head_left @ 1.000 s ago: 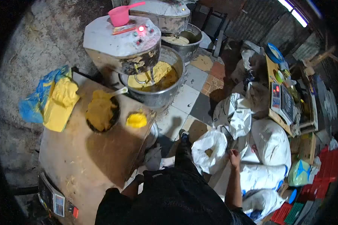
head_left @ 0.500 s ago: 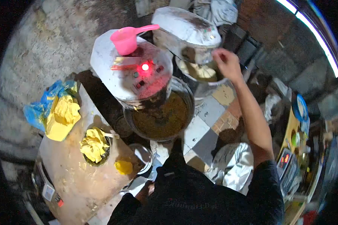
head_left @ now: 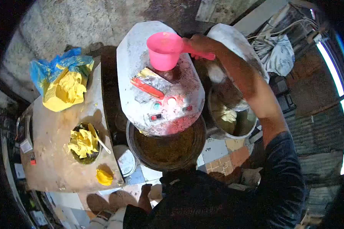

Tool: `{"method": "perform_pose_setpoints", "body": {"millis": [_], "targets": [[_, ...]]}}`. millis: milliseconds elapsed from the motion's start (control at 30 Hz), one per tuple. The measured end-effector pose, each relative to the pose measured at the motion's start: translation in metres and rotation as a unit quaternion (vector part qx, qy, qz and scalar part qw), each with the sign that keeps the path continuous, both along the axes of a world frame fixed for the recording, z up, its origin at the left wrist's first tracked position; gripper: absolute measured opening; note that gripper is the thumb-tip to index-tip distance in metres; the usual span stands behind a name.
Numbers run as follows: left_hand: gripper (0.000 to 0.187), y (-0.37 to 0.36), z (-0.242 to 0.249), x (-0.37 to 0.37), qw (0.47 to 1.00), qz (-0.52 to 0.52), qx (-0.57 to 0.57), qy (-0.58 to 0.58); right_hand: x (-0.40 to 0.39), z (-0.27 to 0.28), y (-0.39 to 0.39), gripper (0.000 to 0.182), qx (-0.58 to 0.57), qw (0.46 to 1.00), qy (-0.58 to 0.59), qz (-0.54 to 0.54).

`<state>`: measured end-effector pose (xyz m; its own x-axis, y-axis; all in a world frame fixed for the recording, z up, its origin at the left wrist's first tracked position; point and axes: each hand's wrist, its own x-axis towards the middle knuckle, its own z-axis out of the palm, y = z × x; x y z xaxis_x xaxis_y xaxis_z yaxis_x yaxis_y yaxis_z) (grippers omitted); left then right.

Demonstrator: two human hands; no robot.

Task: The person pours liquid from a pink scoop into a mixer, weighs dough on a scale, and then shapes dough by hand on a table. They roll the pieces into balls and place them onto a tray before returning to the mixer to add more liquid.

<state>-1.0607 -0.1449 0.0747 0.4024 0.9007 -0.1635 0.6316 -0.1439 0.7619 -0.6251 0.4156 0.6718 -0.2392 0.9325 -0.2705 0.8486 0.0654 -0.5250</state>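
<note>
My right hand (head_left: 198, 45) is closed on the handle of a pink plastic dipper (head_left: 164, 53), whose cup is over the white top of a mixing machine (head_left: 135, 49). A red-handled flat tool (head_left: 149, 87) lies on the machine's top near its lit button and switches. Beneath the machine head sits a large round bowl (head_left: 201, 150) with a brown mass inside. My left hand (head_left: 145, 191) hangs low beside my body, its fingers too small and dark to make out, near the bowl and the table corner.
On the left table (head_left: 49, 152) are a yellow fatty block (head_left: 65, 91) in blue plastic, a bowl of yellow lumps (head_left: 84, 143) with a utensil and a small yellow piece (head_left: 104, 177). A second mixer (head_left: 233, 42) stands right, above a metal bowl (head_left: 250, 126) with pale dough.
My right hand has moved left from beside the second mixer and taken hold of the pink dipper's handle. The view has shifted, bringing the first machine closer to the middle.
</note>
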Motion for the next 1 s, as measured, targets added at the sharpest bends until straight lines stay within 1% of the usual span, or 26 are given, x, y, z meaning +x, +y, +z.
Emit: {"method": "perform_pose_setpoints", "body": {"millis": [33, 67, 100, 133, 167, 200, 233, 300, 333, 400, 433, 467, 500, 533, 567, 633, 700, 733, 767, 800, 833, 867, 900, 933, 967, 1000], "targets": [[0.031, -0.002, 0.005, 0.021, 0.985, 0.113, -0.031, -0.129, 0.004, -0.005, 0.005, 0.065, -0.005, 1.0, 0.003, 0.009], [0.031, -0.01, 0.005, 0.035, 0.984, 0.122, -0.033, -0.126, 0.008, -0.006, 0.008, 0.064, -0.075, 0.996, 0.048, 0.004], [0.029, -0.018, 0.003, 0.055, 0.969, 0.191, -0.148, -0.056, 0.011, -0.005, 0.009, 0.064, -0.144, 0.985, 0.09, -0.002], [0.03, -0.027, 0.002, 0.072, 0.931, 0.255, -0.26, 0.013, 0.013, -0.004, 0.009, 0.059, -0.164, 0.982, 0.092, 0.01], [0.03, -0.024, 0.019, 0.076, 0.928, 0.265, -0.261, 0.013, 0.013, -0.009, 0.011, 0.059, -0.166, 0.982, 0.093, 0.02], [0.034, -0.023, 0.029, 0.072, 0.844, 0.299, -0.396, -0.205, 0.012, -0.014, 0.013, 0.056, -0.151, 0.98, 0.126, -0.001], [0.04, -0.028, 0.035, 0.08, 0.698, 0.31, -0.497, -0.411, 0.015, -0.019, 0.014, 0.052, -0.137, 0.977, 0.16, -0.022], [0.048, -0.035, 0.048, 0.116, 0.747, 0.439, -0.411, -0.284, 0.024, -0.014, -0.005, 0.047, -0.113, 0.98, 0.163, 0.03], [0.048, -0.033, 0.042, 0.131, 0.74, 0.455, -0.405, -0.287, 0.026, -0.007, -0.013, 0.046, -0.079, 0.982, 0.165, 0.046], [0.022, -0.038, 0.014, 0.162, 0.793, 0.522, -0.293, -0.115, 0.039, -0.006, -0.018, 0.047, -0.063, 0.981, 0.17, 0.071], [0.019, -0.036, 0.011, 0.18, 0.803, 0.546, -0.236, -0.021, 0.049, -0.004, -0.023, 0.047, -0.06, 0.978, 0.181, 0.087], [0.024, -0.023, 0.032, 0.213, 0.808, 0.583, 0.012, -0.091, 0.06, 0.003, -0.03, 0.048, -0.071, 0.977, 0.177, 0.098], [0.029, -0.027, 0.069, 0.226, 0.758, 0.597, -0.233, -0.124, 0.074, 0.009, -0.038, 0.049, -0.084, 0.976, 0.171, 0.103], [0.027, -0.022, 0.099, 0.258, 0.759, 0.616, -0.153, -0.142, 0.089, 0.014, -0.05, 0.049, -0.092, 0.974, 0.174, 0.11], [0.026, -0.017, 0.114, 0.282, 0.732, 0.634, -0.194, -0.155, 0.105, 0.021, -0.063, 0.05, -0.09, 0.974, 0.17, 0.119], [0.034, -0.037, 0.066, 0.309, 0.783, 0.59, -0.125, -0.149, 0.143, 0.034, -0.087, 0.051, -0.09, 0.974, 0.169, 0.119], [0.033, -0.033, 0.089, 0.349, 0.737, 0.607, -0.26, -0.145, 0.183, 0.034, -0.113, 0.048, -0.126, 0.967, 0.17, 0.14], [0.033, -0.036, 0.096, 0.361, 0.747, 0.573, -0.298, -0.156, 0.205, 0.023, -0.121, 0.048, -0.117, 0.965, 0.164, 0.165], [0.033, -0.065, 0.055, 0.372, 0.754, 0.561, -0.309, -0.146, 0.222, 0.023, -0.145, 0.05, -0.083, 0.973, 0.154, 0.151], [0.036, -0.075, 0.019, 0.38, 0.835, 0.492, -0.192, -0.156, 0.243, 0.017, -0.162, 0.05, -0.097, 0.973, 0.156, 0.14], [0.04, -0.087, 0.0, 0.369, 0.893, 0.411, -0.072, -0.168, 0.261, 0.01, -0.178, 0.051, -0.113, 0.972, 0.157, 0.131], [0.053, -0.073, 0.03, 0.39, 0.757, 0.567, -0.307, -0.1, 0.28, -0.006, -0.192, 0.051, -0.145, 0.967, 0.171, 0.124], [0.053, -0.078, 0.026, 0.399, 0.761, 0.56, -0.315, -0.093, 0.298, -0.021, -0.206, 0.051, -0.175, 0.959, 0.186, 0.118], [0.055, -0.084, 0.014, 0.405, 0.777, 0.563, -0.279, -0.03, 0.311, -0.019, -0.226, 0.048, -0.176, 0.96, 0.187, 0.107], [0.057, -0.086, 0.009, 0.41, 0.79, 0.564, -0.239, 0.032, 0.328, -0.043, -0.239, 0.047, -0.171, 0.96, 0.198, 0.103], [0.056, -0.086, 0.016, 0.416, 0.753, 0.596, -0.264, -0.084, 0.343, -0.057, -0.255, 0.057, -0.127, 0.965, 0.207, 0.096]]}}
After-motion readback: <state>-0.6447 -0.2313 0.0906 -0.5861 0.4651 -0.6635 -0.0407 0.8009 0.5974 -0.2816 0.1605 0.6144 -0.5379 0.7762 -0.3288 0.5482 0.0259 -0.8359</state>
